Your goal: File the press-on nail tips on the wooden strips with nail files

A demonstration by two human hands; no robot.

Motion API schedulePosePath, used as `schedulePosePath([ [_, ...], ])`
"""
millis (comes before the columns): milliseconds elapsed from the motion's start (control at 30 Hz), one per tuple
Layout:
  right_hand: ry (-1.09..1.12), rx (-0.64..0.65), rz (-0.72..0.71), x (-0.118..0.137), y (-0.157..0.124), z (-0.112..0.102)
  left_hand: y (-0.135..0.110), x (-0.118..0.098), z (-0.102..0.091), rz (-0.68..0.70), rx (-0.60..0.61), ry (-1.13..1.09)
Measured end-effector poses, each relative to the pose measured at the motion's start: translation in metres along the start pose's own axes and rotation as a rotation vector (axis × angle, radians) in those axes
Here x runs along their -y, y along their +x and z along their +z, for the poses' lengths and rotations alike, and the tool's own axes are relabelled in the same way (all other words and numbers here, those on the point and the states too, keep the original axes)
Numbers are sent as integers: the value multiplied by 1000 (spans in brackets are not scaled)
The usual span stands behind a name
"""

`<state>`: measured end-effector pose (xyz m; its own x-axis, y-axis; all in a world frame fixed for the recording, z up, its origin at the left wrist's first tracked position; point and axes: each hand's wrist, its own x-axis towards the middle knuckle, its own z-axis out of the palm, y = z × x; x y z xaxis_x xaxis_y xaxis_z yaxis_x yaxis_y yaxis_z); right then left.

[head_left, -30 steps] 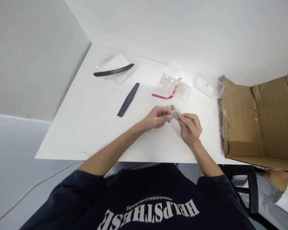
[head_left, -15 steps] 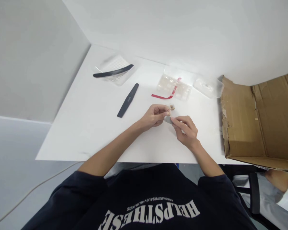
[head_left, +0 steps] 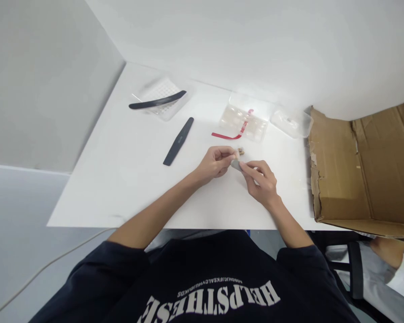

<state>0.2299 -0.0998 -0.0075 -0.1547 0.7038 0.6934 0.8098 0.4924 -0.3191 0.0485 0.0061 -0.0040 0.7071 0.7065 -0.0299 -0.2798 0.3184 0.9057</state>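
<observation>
Desk [head_left: 121, 193] with nail files [head_left: 178, 141], clear tray [head_left: 243, 121] and cardboard box [head_left: 340, 179] by white wall [head_left: 222, 40]; right grip [head_left: 261, 186] clamped on grey pad [head_left: 236, 165], left grip [head_left: 213, 163] pinched together.

Navy short-sleeved T-shirt [head_left: 195, 264] with white block lettering [head_left: 208, 303]

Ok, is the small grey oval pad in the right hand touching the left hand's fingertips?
Cannot tell: the head view shows the grey oval pad beside the left hand's fingertips, with neither contact nor gap plain.
</observation>
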Motion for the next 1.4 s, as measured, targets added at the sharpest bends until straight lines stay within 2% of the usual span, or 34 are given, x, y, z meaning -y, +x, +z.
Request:
schedulePosePath([
  [100,-32,-14,-8,-1,2,-1,0,0,0,-4,-53,9],
  [200,-34,-140,7,-3,3,-1,0,-1,3,-17,-62,37],
  [267,-36,-177,10,-5,4,-1,-1,-2,6,-43,-59,32],
  [433,-97,-131,76,-8,2,3,-3,-3,10,-65,-63,-6],
  [633,-85,-119,57,-7,2,4,-4,0,10,-3,-48,180],
  [867,-34,-120,28,-5,3,5,-3,1,10,49,-165,132],
  [1067,-77,-82,63,-6,0,5,0,-3,6,113,-369,109],
  [1133,-89,-104,101,-6,-1,6,-2,-3,9,137,-358,215],
  [1267,-98,-130,112,-7,-3,7,-8,1,18,195,-229,485],
  [1400,-107,-90,90,-8,-3,7,-10,6,20,219,-200,566],
])
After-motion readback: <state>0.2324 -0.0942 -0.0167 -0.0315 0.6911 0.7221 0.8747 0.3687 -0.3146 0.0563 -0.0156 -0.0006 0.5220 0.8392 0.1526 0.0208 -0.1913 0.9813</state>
